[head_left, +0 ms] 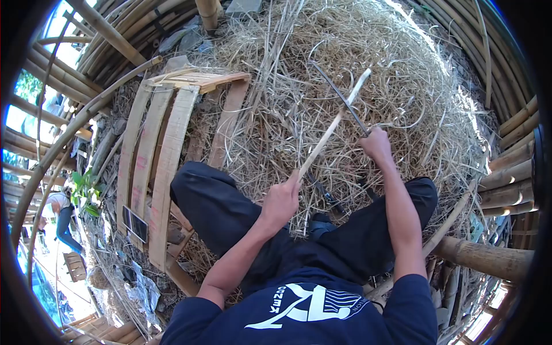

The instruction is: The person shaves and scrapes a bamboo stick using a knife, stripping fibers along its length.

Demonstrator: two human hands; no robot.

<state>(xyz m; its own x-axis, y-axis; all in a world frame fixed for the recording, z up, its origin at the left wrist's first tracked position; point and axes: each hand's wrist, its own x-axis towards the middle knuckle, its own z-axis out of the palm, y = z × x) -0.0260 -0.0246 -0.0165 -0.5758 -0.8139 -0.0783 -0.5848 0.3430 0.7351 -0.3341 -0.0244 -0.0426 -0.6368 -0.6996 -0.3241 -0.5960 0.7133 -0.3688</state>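
Observation:
My left hand is closed around the lower end of a pale split-bamboo strip, which slants up and to the right. In my right hand is a long, narrow dark-bladed knife, its handle mostly hidden by the fingers. The blade points up and left and crosses the strip near its upper part. Whether the two touch I cannot tell. Beneath both lies a thick heap of straw-coloured shavings.
A slatted wooden crate stands left of my knees, with a dark flat phone-like object on its slats. Bamboo pole walls curve around. A thick bamboo pole lies at right. Beyond the left wall, another person bends over.

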